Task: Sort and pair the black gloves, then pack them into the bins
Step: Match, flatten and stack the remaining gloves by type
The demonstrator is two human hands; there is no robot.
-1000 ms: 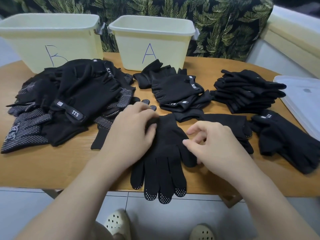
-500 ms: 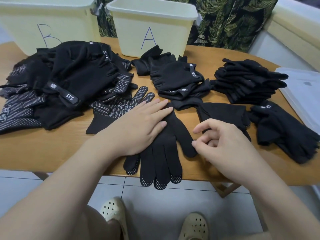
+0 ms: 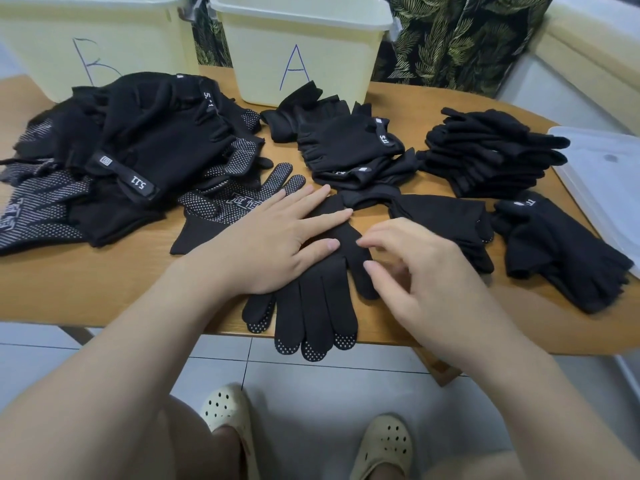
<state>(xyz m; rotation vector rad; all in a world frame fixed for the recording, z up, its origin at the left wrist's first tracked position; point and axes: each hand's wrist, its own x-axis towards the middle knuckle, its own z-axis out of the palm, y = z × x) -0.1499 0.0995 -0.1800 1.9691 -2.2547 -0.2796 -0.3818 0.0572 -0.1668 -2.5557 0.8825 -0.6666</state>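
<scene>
At the table (image 3: 104, 289) edge, left hand (image 3: 273, 244) presses black glove (image 3: 311, 306) flat-fingered; right hand (image 3: 426, 271) hovers, fingers loosely curled

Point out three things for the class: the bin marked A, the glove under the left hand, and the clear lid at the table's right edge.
bin marked A (image 3: 332, 39), head view, front wall above the letter.
glove (image 3: 311, 306), head view, its middle fingers.
clear lid (image 3: 602, 174), head view, flat top.

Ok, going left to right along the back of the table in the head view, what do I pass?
Bin B → big mixed glove heap → bin A → 5.11 glove pile → neat stack of plain gloves → clear plastic lid.
</scene>
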